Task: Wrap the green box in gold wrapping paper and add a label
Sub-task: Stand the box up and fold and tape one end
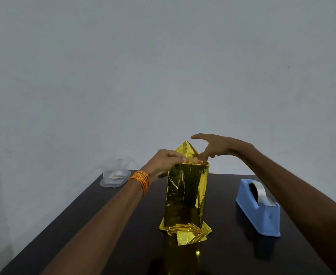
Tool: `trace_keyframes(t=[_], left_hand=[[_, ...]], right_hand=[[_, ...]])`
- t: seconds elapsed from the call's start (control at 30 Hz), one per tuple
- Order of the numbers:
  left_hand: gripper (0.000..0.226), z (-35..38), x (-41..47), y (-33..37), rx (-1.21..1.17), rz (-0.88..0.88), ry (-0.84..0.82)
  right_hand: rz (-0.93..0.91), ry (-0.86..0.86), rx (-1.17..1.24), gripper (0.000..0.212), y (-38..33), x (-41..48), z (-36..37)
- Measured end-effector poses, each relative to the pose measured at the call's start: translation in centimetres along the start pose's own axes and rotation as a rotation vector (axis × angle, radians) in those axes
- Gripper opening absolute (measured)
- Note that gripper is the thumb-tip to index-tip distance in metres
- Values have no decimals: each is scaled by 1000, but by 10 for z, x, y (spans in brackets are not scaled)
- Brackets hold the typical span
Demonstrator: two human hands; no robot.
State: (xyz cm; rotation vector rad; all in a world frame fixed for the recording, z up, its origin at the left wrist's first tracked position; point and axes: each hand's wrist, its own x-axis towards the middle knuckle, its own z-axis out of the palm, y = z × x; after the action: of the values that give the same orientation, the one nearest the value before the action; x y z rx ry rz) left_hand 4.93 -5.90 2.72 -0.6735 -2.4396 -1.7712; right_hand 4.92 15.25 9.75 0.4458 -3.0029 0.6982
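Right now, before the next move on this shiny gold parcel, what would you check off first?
1. Gold-wrapped box upright on the dark table: ok.
2. Top held steady: ok. The left hand grips the top corner and the right hand presses a finger on the top edge.
3. Top flap folded flat: not ok, it stands up in a point.
4. Bottom paper closed: not ok, it splays loose on the table.
5. Blue tape dispenser loaded: ok.
6. Label ready: cannot tell. Something pale lies in the clear plastic container.
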Motion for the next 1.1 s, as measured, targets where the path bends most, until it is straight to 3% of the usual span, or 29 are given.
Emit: trace_keyframes(t=[0.33, 0.5, 0.73, 0.87, 1.1], left_hand=[[23, 0, 1, -2, 9, -2, -3], [23, 1, 0, -2, -7, 9, -6], [23, 1, -1, -2, -16, -2, -14], [24, 2, -2, -2, -25, 10, -17], [21, 1, -7, -2, -27, 22, -12]], right_hand=[[108, 74, 251, 71, 31, -12, 18], [144, 232, 677, 43, 41, -18, 49], [235, 326, 1180, 30, 30, -17, 101], [217, 463, 1249, 42, 28, -16, 116], [273, 446, 1223, 49, 41, -25, 123]])
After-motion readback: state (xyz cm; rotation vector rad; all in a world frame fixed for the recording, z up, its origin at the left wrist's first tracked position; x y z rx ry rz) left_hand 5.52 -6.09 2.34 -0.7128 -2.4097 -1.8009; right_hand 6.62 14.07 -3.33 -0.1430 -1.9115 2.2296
